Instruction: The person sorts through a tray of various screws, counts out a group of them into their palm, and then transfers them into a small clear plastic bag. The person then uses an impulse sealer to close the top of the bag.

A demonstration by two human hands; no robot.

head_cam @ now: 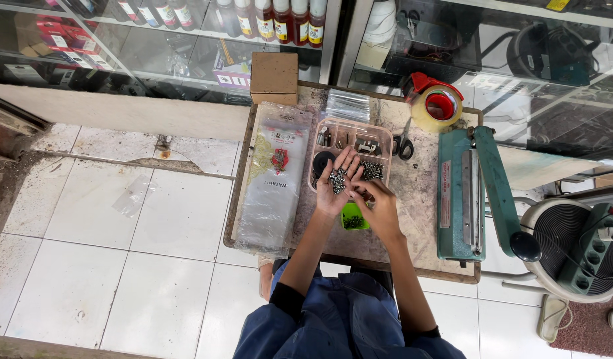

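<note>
Seen from above, a person sits at a small worn bench [419, 219], forearms reaching in from its near edge. The left hand [338, 183] lies palm up with fingers spread flat, cupping a small heap of screws [338, 179] over the near rim of a pink compartment tray [350, 143] at the bench's middle. The right hand [379, 206] is just beside it, fingertips pinched together as if picking single pieces — whether it grips one is too small to tell. Below the hands, toward the near edge, sits a little green container [352, 218] with a few dark bits in it.

More screws fill one tray compartment near the right hand. Along the left edge lies a stack of clear plastic packets [273, 179]; a cardboard box [274, 74] stands at the far left corner. Scissors [405, 143] and a roll of tape [436, 106] sit toward the far right corner, and a teal heat sealer [463, 196] runs along the right edge.

Judged from this, sorting goes best with the cupped palm kept level and low over the tray — any spill then lands inside — and the pinching fingers lifting only a few at a time.
</note>
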